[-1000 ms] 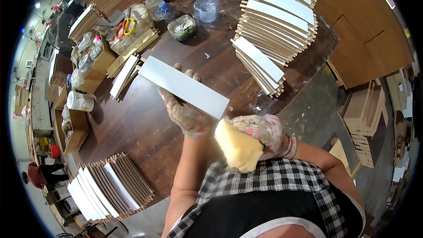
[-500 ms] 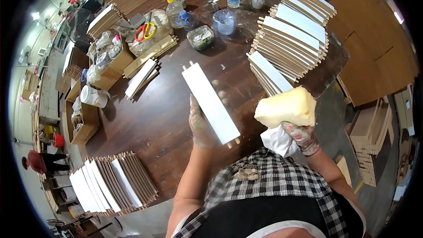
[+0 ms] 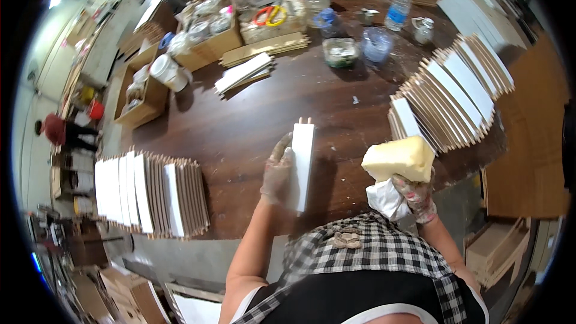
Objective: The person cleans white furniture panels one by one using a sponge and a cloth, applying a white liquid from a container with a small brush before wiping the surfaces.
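My left hand (image 3: 278, 171), in a thin stained glove, grips a narrow white board (image 3: 302, 165) by its left long edge. Two wooden dowel pegs stick out of the board's far end; it is held above the brown table (image 3: 240, 138). In my right hand (image 3: 416, 195), also in a stained glove, are a pale yellow sponge block (image 3: 399, 159) and a crumpled white cloth (image 3: 387, 199) below it. A fanned stack of white-faced boards with pegs (image 3: 447, 99) lies beyond the sponge on the right. Another such row of boards (image 3: 153, 195) lies at the table's left front.
Toward the back stand a water bottle (image 3: 398, 9), a yellow-capped bottle (image 3: 317, 5), a clear tub (image 3: 377, 45) and a small dish (image 3: 340, 53). Scissors (image 3: 271, 16), a white bucket (image 3: 169, 72) and cardboard boxes (image 3: 143, 97) are at back left. A person (image 3: 60, 132) stands far left.
My left hand has turned the white board from slanted to nearly upright in view, its face now narrower. My view has swung left. The sponge and cloth stay in my right hand.
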Demonstrator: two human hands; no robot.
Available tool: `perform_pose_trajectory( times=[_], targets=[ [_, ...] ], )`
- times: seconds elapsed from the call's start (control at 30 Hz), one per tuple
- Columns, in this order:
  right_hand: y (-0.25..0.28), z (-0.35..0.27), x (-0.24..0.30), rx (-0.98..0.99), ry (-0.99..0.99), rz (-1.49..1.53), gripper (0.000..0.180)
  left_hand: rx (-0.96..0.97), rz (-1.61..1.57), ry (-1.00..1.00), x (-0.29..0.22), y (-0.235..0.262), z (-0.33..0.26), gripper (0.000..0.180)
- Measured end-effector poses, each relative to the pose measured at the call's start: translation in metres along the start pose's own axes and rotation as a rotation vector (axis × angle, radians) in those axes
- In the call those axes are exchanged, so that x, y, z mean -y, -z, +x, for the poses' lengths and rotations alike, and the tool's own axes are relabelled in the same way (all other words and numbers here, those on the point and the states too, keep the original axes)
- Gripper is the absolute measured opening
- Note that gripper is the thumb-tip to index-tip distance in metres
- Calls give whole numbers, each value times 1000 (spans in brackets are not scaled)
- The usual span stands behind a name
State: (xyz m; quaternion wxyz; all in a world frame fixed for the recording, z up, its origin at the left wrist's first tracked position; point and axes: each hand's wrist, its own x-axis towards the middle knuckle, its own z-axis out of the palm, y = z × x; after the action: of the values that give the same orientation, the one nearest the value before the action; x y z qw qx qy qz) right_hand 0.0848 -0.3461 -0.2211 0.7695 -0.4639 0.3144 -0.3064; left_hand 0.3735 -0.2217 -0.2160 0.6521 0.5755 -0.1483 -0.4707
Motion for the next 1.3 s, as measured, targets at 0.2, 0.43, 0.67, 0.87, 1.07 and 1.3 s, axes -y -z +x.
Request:
perform_pose_trajectory(
  times=[0.2,0.43,0.67,0.87,1.07,1.3],
  targets=[
    [-7,21,-16,26,305,-719,53,-279,1035,-171,12,46,-22,98],
    [-45,35,16,106,383,-615,54,-770,1583,-325,-94,117,-91,73],
    [-62,34,27,204,704,-864,51,-1147,2096,21,-65,207,-90,49],
    [7,19,14,-130,247,-589,54,-949,1702,-640,-53,170,-49,56],
    [38,1,67,-359,694,-171,37,-8,906,-794,25,-9,23,40],
    [82,-51,53,-572,767,-173,50,954,1374,-1121,42,-198,51,57]
  ],
)
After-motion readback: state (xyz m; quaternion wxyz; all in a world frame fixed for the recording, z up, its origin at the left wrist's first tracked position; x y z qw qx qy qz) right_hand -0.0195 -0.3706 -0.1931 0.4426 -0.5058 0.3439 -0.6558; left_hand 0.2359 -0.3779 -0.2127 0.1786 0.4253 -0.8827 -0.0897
